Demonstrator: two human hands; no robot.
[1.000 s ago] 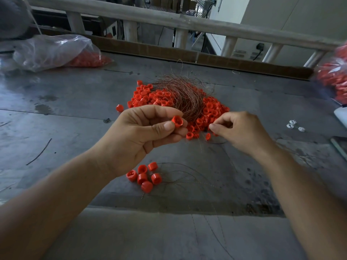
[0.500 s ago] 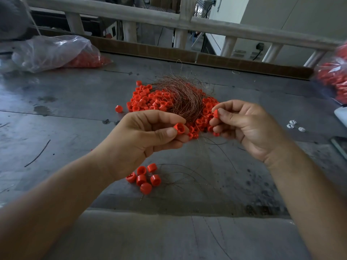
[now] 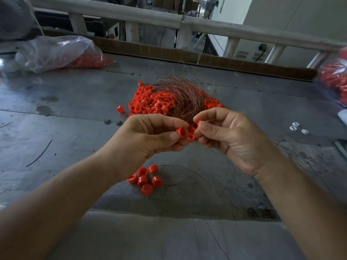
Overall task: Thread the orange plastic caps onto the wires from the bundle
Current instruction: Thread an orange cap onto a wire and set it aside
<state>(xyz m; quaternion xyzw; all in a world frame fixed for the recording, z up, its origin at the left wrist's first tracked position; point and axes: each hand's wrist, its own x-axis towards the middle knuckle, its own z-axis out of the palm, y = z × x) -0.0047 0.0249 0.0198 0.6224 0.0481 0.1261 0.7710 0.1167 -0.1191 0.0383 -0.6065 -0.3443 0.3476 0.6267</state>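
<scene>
My left hand [image 3: 144, 139] pinches an orange cap [image 3: 182, 132] between thumb and forefinger, its opening turned toward the right hand. My right hand [image 3: 231, 139] pinches a second orange cap [image 3: 198, 122] at its fingertips, a few centimetres from the first. A thin wire [image 3: 202, 152] hangs below the two hands. Behind them lies a pile of orange caps [image 3: 148, 104] with the copper wire bundle [image 3: 184, 94] on top. Several threaded caps [image 3: 145, 180] lie under my left wrist with wires trailing right.
A clear bag of orange caps [image 3: 62, 53] lies at the back left, another bag [image 3: 336, 77] at the right edge. Small white parts [image 3: 297, 127] sit at the right. A loose dark wire [image 3: 40, 153] lies on the grey metal table [image 3: 75, 102]. A railing [image 3: 169, 21] runs behind.
My right hand picked a cap from the pile, rose and moved left, closing in on the cap in my left hand. The left hand stayed nearly still.
</scene>
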